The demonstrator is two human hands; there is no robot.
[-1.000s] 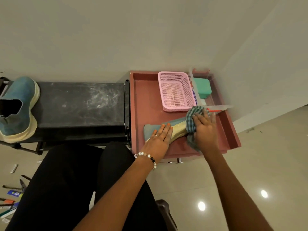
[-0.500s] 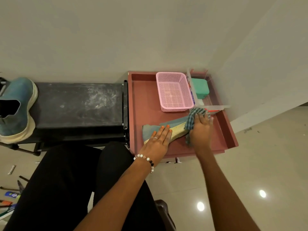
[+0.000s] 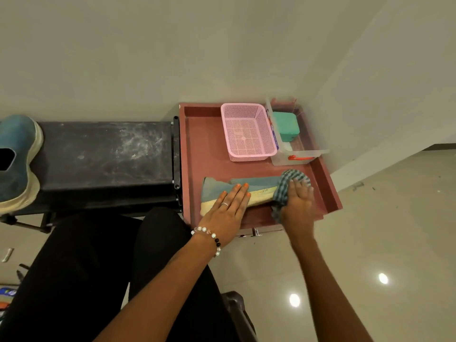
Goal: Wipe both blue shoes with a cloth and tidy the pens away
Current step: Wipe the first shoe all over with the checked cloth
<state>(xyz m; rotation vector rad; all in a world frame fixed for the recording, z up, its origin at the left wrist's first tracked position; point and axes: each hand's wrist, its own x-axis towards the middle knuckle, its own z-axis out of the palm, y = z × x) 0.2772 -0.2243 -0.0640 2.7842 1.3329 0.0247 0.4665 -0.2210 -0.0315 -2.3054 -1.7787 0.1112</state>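
From the head camera, a blue shoe (image 3: 249, 187) lies on its side along the near edge of the red tray (image 3: 204, 154), heel toward the tray's left edge and toe toward the right. The left hand (image 3: 228, 209) lies flat on the shoe's middle, fingers straight and together, pinning it down. The right hand (image 3: 297, 201) presses a checked cloth (image 3: 287, 186) over the toe end; its fingers look spread over the cloth, though blur makes it hard to say whether they curl round it. Compared with a second ago, the cloth and right hand sit a little nearer the tray's right edge, at the very tip of the shoe, while the left hand is in the same place on the shoe. The second blue shoe (image 3: 17, 156) rests upright at the left end of the black bench (image 3: 106, 154), well apart from the tray, as before. At the tray's far edge stands a pink basket (image 3: 248, 132), and just beside it in the far right corner a clear box (image 3: 299, 154) holding a green block (image 3: 287, 125). Some pens (image 3: 6, 292) lie on the floor at the lower left, barely in view.
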